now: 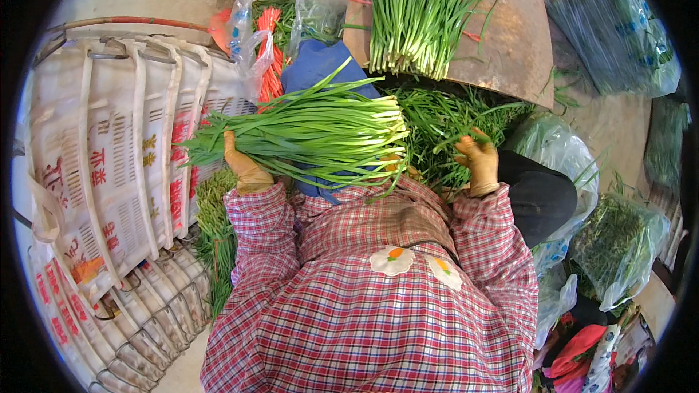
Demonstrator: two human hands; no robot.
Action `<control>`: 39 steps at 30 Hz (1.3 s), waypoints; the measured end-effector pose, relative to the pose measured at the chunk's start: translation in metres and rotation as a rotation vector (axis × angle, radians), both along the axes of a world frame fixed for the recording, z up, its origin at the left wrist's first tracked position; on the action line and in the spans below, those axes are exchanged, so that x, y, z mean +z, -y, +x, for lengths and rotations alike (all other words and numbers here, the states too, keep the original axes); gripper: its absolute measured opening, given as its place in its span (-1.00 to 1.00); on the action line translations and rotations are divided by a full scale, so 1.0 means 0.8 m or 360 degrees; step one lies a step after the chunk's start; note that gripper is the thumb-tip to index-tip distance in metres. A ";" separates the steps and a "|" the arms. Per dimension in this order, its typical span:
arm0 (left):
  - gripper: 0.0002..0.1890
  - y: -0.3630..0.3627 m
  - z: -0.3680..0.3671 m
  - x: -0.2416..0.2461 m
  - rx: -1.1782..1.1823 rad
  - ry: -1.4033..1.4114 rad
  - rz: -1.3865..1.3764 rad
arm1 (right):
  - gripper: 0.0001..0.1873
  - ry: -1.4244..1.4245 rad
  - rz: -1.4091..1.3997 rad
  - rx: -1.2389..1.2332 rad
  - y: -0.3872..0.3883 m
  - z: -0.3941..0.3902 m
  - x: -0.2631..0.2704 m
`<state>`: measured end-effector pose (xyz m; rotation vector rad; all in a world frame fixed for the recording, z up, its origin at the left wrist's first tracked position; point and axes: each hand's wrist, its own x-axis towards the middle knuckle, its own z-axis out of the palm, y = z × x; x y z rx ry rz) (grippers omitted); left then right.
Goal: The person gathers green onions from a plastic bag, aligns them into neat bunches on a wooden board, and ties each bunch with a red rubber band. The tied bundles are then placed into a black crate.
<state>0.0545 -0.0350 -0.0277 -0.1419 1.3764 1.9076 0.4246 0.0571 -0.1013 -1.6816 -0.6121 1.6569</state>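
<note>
A large bundle of long green leaves with pale stem ends, apparently garlic chives (pixel 322 128), lies sideways across my lap over a blue cloth (pixel 322 65). My left hand (pixel 244 166), in a tan glove, is under and around its leafy end, the fingertips showing at its left. The stem ends point right. My right hand (pixel 478 161), gloved too, is raised to the right of the bundle, fingers apart and slightly curled, with a few green blades at the fingertips; whether it grips them is unclear. Below it is a heap of loose green leaves (pixel 437 125).
Ahead, another pile of chives (pixel 423 16) lies on a worn board (pixel 513 33). Red ties (pixel 270 54) hang near a clear plastic bag (pixel 248 38). Stacked white plastic crates (pixel 120 147) stand left, beside tied greens (pixel 215 229). Bagged greens (pixel 617 245) lie right.
</note>
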 end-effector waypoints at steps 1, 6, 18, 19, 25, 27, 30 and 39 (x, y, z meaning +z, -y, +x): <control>-0.54 0.000 0.001 -0.001 -0.0007 -0.0009 0.0003 | -0.33 0.0147 0.0160 0.0299 0.011 -0.006 0.007; -0.53 -0.007 0.008 0.007 0.0040 -0.0049 -0.0047 | -0.18 -0.0212 0.0570 0.0815 0.018 -0.088 0.022; -0.62 -0.003 0.028 0.034 0.0085 -0.0371 0.0175 | -0.37 0.0657 0.0273 0.1283 0.005 -0.131 0.000; -0.61 -0.003 0.033 0.037 0.0027 -0.0346 0.0200 | -0.41 0.0827 0.0330 0.1356 0.004 -0.128 -0.002; -0.59 -0.006 0.044 0.038 -0.0029 -0.0346 0.0168 | -0.76 0.0444 0.0517 0.0779 0.013 -0.120 -0.021; -0.58 -0.008 0.040 0.031 0.0009 -0.0272 0.0141 | -0.83 0.0503 0.0652 0.0814 0.009 -0.112 -0.036; -0.56 -0.003 0.030 0.024 -0.0008 -0.0201 0.0106 | -0.88 0.1054 0.0996 0.0817 -0.005 -0.083 -0.068; -0.48 0.006 0.004 0.007 0.0064 0.0000 -0.0161 | -0.48 -0.0011 0.0429 0.0576 -0.001 0.003 -0.048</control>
